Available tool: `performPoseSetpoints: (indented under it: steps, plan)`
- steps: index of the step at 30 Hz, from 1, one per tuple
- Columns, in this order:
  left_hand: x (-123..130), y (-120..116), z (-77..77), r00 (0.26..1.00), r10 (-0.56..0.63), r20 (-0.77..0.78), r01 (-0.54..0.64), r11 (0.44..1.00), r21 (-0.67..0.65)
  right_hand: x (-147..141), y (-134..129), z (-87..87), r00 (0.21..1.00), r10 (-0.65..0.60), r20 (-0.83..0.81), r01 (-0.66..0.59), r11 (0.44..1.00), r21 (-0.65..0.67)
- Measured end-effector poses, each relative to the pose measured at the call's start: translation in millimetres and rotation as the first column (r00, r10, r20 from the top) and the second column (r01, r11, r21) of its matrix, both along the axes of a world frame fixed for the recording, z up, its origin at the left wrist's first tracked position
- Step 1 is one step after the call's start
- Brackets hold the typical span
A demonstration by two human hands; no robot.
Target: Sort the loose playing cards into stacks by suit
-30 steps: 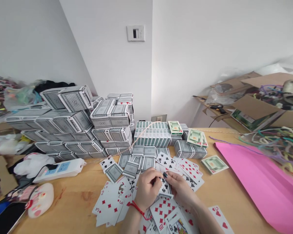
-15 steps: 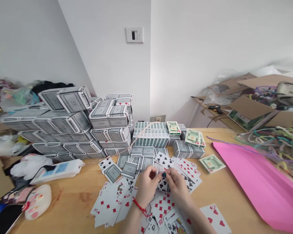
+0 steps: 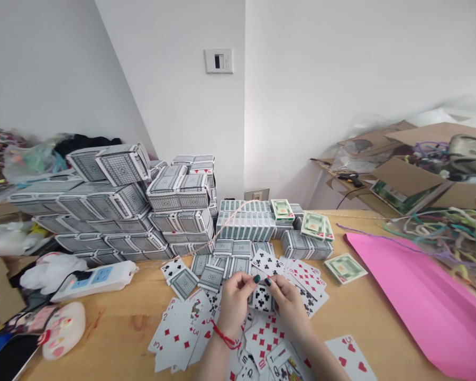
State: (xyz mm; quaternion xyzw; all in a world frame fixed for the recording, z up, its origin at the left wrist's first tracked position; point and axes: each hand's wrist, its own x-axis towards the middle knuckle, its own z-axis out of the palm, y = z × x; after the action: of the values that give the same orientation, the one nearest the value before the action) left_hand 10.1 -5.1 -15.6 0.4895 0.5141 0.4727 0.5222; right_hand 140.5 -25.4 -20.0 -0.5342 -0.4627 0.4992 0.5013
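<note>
Between my two hands is a playing card (image 3: 262, 299) with black clubs facing me; it looks bent or folded at the top. My left hand (image 3: 238, 299), with a red string on its wrist, pinches the left side of the card, thumb on the upper edge. My right hand (image 3: 287, 301) grips its right side with thumb and fingers closed. Loose face-up cards (image 3: 176, 333) spread under and left of my forearms. Just beyond my hands lie folded grey-backed card pieces (image 3: 232, 267) and more face-up cards (image 3: 307, 275).
Stacked blocks of folded cards (image 3: 115, 201) rise at the back left. A row of card packs (image 3: 246, 225) stands behind my hands, with green card boxes (image 3: 345, 268) to the right. A pink sheet (image 3: 408, 296), a power strip (image 3: 97, 280) and a phone (image 3: 11, 357) lie around.
My left thumb has moved slightly away from the right thumb along the card's top edge, so more of the club face shows. The view has shifted a little.
</note>
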Motion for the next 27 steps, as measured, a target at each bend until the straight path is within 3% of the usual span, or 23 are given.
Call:
performPoseSetpoints:
  steps: [4, 11, 17, 23, 27]
  plan:
    - [-8, 3, -3.6, 0.993, 0.111, -0.039, -0.108, 0.991, 0.079, -4, 1, -5.8, 0.997, 0.011, -0.072, -0.015, 0.999, -0.052]
    - [-9, -3, -2.0, 0.961, 0.083, -0.264, -0.032, 0.981, 0.191, -5, 3, -13.0, 0.996, -0.072, 0.048, 0.075, 0.995, -0.066]
    - [-3, -7, -6.2, 0.929, 0.188, -0.318, -0.107, 0.961, 0.255, -4, 2, -12.9, 0.994, -0.087, 0.062, 0.092, 0.992, -0.086]
    - [-6, -5, -3.2, 0.93, 0.059, -0.362, 0.03, 0.972, 0.235, 0, 0, -5.0, 0.995, -0.055, 0.085, 0.062, 0.995, -0.079]
    - [-7, -5, -0.2, 0.903, 0.044, -0.427, 0.082, 0.959, 0.272, 3, -1, -2.4, 0.992, -0.038, 0.123, 0.046, 0.997, -0.069]
